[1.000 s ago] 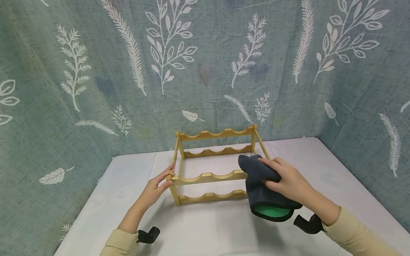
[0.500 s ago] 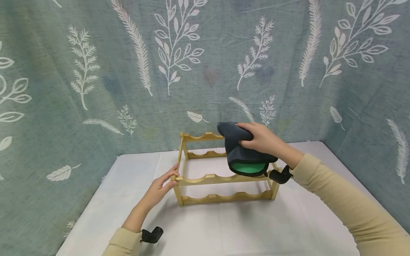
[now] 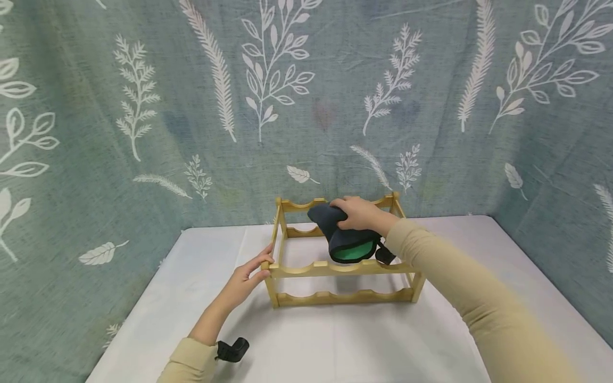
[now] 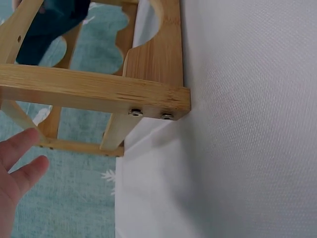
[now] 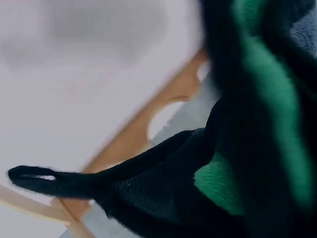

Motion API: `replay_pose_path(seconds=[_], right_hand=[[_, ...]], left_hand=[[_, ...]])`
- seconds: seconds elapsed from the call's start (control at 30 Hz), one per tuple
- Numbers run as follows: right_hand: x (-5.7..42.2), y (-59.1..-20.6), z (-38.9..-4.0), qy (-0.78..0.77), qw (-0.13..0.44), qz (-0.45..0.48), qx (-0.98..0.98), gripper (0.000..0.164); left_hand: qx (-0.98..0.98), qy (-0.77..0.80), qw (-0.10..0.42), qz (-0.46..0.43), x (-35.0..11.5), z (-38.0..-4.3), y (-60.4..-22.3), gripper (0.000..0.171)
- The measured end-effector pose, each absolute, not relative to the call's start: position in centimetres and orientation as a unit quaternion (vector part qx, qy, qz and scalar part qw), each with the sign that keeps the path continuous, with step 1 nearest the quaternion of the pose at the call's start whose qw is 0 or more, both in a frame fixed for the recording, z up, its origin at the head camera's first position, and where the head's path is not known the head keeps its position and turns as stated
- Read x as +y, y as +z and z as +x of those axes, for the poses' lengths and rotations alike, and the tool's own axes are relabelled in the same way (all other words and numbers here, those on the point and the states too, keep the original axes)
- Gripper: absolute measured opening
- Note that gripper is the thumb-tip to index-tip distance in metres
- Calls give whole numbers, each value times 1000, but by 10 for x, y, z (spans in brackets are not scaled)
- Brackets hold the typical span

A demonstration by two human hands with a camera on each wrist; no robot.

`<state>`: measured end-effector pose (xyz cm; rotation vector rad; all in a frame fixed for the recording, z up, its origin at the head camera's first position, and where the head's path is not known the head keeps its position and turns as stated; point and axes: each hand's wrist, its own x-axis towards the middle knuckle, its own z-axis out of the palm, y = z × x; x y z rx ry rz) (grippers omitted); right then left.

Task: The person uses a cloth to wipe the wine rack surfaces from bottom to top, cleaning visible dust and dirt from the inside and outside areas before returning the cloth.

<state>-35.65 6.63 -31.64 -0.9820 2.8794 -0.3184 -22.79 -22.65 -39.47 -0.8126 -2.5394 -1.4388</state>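
A wooden wine rack (image 3: pixel 335 268) with scalloped rails stands on the white table. My left hand (image 3: pixel 244 279) holds its front left upper corner between thumb and fingers; two fingers (image 4: pixel 20 148) show beside the rack in the left wrist view. My right hand (image 3: pixel 361 215) grips a dark navy oven mitt (image 3: pixel 330 221) by its back, over the rack between the front and rear upper rails. The mitt's opening faces me and shows a green lining (image 3: pixel 354 251). In the right wrist view the cuff's hanging loop (image 5: pixel 29 184) is visible. Whether the mitt touches the rails cannot be told.
A green-blue curtain (image 3: pixel 325 106) with white leaf prints hangs behind the table and at both sides. The white tabletop (image 3: pixel 306 346) stretches in front of the rack. Black wrist cameras (image 3: pixel 233 349) sit on both wrists.
My right hand has carried the oven mitt from the rack's front right side up and left, then down over the rack's middle. The left hand stays at the rack's corner.
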Motion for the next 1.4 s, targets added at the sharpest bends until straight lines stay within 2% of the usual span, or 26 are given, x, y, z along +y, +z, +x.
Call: replay_pose_path(seconds=[0.3, 0.63, 0.9, 1.4], right_hand=[[66, -345, -371, -105, 79, -298, 945, 52], [72, -352, -369, -120, 79, -307, 941, 53], [65, -361, -369, -110, 105, -308, 939, 52], [41, -385, -365, -79, 118, -350, 926, 51]], left_hand=[[-832, -481, 52, -272, -226, -226, -394, 15], [-839, -465, 48, -280, -230, -218, -390, 14], [-844, -444, 46, -296, -239, -226, -413, 16], [-854, -419, 79, -298, -231, -187, -410, 21]])
